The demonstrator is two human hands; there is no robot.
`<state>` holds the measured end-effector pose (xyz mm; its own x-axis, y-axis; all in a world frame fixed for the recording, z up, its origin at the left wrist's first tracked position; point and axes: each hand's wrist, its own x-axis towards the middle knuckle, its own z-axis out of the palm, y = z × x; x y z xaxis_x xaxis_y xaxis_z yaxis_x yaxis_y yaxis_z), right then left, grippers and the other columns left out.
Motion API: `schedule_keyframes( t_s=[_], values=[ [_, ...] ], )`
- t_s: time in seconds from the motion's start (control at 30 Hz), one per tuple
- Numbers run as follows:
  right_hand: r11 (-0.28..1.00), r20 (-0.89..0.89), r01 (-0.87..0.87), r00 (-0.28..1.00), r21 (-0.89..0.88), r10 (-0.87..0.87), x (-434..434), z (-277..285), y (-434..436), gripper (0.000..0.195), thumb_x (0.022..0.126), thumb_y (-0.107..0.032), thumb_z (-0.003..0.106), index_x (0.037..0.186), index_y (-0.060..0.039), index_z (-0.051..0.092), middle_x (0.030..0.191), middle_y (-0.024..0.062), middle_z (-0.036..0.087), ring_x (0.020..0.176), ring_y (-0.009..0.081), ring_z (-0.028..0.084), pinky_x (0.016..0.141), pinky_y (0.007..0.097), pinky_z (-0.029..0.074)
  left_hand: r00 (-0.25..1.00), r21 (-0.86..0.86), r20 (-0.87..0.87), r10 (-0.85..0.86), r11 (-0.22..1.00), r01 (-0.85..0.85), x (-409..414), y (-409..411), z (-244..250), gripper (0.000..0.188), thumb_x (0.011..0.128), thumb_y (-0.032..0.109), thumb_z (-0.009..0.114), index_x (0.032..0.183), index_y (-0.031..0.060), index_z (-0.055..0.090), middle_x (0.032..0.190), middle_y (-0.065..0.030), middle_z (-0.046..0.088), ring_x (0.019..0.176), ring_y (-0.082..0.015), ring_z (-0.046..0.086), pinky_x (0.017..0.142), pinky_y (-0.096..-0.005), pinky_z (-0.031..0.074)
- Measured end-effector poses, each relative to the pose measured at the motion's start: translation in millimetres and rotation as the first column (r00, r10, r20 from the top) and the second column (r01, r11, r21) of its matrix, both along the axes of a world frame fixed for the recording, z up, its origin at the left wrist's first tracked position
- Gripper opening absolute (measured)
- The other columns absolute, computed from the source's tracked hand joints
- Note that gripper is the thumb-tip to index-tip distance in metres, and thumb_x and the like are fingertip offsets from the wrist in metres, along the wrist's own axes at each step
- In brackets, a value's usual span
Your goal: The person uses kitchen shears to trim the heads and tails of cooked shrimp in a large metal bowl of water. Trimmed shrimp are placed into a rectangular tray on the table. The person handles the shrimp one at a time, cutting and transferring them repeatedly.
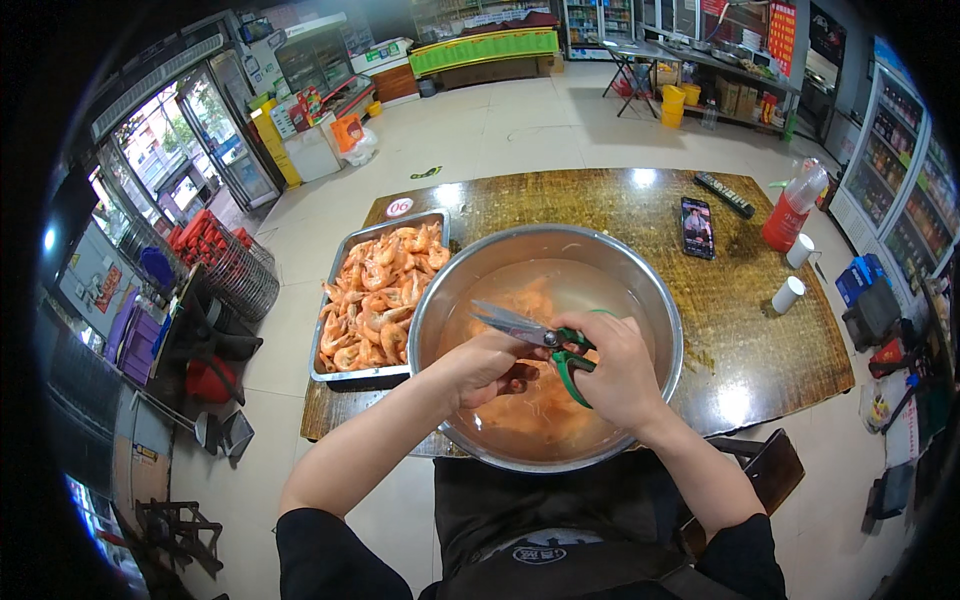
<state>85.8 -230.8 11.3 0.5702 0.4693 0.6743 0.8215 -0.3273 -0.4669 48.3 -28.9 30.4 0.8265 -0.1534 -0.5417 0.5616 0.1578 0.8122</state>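
Observation:
My right hand [619, 367] grips green-handled scissors [517, 324] above a large steel basin [670, 315]. The blades are slightly apart and point left. Close beneath them is my left hand [480, 367], its fingers curled; whether anything is between them is hidden. Cloudy water fills much of the basin, with orange shrimp [536, 296] blurred under the surface and thin pale strands floating. Left of the basin stands a rectangular metal tray [364, 375], heaped with orange shrimp [382, 292].
The wooden table [750, 322] also bears a phone [698, 229] with a lit screen, a remote control [724, 195], a red-labelled plastic bottle [787, 217] and two white cylindrical containers [788, 295]. A wooden chair [772, 472] is at the near right, and drinks fridges [889, 157] stand beyond.

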Motion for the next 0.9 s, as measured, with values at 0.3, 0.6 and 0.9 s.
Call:
schedule_keyframes(
  t_s=[0.3,0.6,0.9],
  values=[
    [0.994,-0.383,0.058,0.924,0.094,-0.018,-4,11,-23,0.036,0.081,-0.016,0.082,0.113,-0.009,0.068,0.092,0.0087,0.074,0.086,0.0279,0.071,0.082,0.0389,0.048,0.597,0.718,-0.12,-0.793,0.346,0.604,0,21,-29,0.05,0.099,0.02,0.055,0.145,0.0005,0.053,0.141,-0.0176,0.062,0.128,-0.0322,0.059,0.11,-0.0397,0.044],
    [0.998,-0.37,0.005,0.929,0.057,0.017,-6,18,-38,0.037,0.085,-0.015,0.08,0.118,-0.0033,0.066,0.092,0.0142,0.073,0.087,0.0282,0.073,0.08,0.0389,0.054,0.575,0.96,0.244,-0.781,0.277,-0.03,-37,-2,23,0.025,0.091,0.013,0.059,0.112,-0.0003,0.062,0.098,-0.0207,0.067,0.089,-0.0398,0.07,0.078,-0.0493,0.055],
    [0.978,-0.591,-0.19,0.8,-0.084,0.105,-5,32,-51,0.05,0.082,-0.029,0.086,0.118,0.0006,0.067,0.097,0.0162,0.072,0.085,0.0268,0.07,0.083,0.038,0.054,0.933,0.302,0.36,-0.008,0.947,-0.108,-24,47,-1,0.008,0.1,0.012,0.059,0.107,0.0072,0.061,0.087,0.004,0.06,0.071,-0.0024,0.049,0.064,-0.0184,0.041]
  ],
)
